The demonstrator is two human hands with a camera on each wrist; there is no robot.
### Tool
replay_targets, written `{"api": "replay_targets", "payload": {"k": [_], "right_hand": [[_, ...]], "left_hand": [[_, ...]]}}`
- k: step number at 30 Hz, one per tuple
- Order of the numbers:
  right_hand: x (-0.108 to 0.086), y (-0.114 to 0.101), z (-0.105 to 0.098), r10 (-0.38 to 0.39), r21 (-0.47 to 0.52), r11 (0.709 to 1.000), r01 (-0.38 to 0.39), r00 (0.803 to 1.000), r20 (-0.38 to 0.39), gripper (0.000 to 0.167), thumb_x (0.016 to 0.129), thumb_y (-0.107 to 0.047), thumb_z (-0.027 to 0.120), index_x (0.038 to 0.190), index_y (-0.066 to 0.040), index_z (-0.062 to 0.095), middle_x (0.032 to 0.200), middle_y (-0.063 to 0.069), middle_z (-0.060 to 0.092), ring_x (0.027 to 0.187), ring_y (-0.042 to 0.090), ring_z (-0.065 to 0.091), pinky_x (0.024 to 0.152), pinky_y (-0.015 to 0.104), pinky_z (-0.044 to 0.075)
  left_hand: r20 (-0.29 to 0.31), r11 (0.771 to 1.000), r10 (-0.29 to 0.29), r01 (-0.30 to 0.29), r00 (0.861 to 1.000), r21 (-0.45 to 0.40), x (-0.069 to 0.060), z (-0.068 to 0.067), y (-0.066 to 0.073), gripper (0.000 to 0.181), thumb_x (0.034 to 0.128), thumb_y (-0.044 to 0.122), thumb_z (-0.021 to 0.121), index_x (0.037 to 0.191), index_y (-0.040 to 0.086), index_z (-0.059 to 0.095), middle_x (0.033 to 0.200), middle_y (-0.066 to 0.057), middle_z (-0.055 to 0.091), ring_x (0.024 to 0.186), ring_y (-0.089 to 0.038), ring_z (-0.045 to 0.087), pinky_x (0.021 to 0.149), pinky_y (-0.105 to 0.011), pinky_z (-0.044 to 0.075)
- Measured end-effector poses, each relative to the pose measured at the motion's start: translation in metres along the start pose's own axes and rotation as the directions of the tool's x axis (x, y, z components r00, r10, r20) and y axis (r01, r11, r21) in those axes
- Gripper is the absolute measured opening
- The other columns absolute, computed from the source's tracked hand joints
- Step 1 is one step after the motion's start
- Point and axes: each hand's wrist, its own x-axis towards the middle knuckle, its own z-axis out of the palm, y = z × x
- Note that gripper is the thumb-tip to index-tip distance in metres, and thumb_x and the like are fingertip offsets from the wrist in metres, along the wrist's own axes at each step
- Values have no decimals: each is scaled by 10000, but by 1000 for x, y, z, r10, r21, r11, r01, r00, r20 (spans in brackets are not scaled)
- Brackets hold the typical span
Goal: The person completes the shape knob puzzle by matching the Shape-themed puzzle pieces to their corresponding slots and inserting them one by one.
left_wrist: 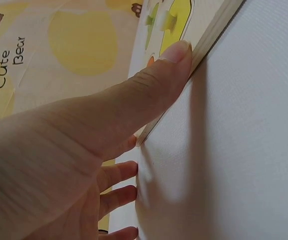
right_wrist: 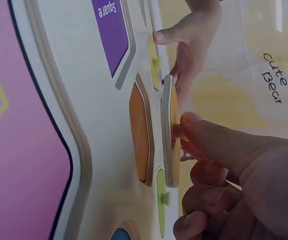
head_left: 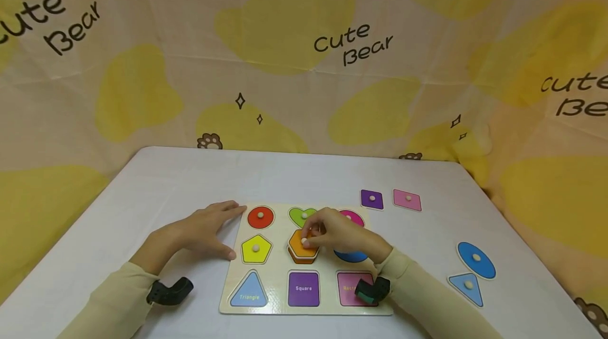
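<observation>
My right hand [head_left: 334,231] pinches the knob of an orange hexagon puzzle piece [right_wrist: 169,145] between thumb and fingers. In the right wrist view the piece is raised a little off the board, beside the orange hexagon recess [right_wrist: 141,132]. The wooden shape puzzle board [head_left: 280,297] lies flat on the table. At its left edge my left hand [head_left: 201,231] rests with fingers spread, the thumb touching the rim near the yellow pentagon [head_left: 256,249]. The red circle [head_left: 260,217], green heart [head_left: 299,216] and a magenta piece [head_left: 352,217] sit in the back row.
Bare recesses for triangle [head_left: 249,291], square [head_left: 304,291] and rectangle [head_left: 349,281] line the front row. Off the board lie a purple square [head_left: 372,199], a pink rectangle [head_left: 407,200], a blue oval [head_left: 476,260] and a light-blue triangle [head_left: 467,289]. A printed cloth hangs behind the table.
</observation>
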Motion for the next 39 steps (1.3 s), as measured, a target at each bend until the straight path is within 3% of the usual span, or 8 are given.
{"api": "replay_targets", "payload": {"k": [39], "right_hand": [[4,6,11,74,13,997,-75,996,40,65,901,-133,763,876,-78,740,629,-60,455,587,51,422,535,150,320]], "left_hand": [[-7,1000,8,-8,1000,-1,0,1,-1,1015,716,472,874,1555,146,405,1600,-189,380,1446,-476,370,1110,-706,373]]}}
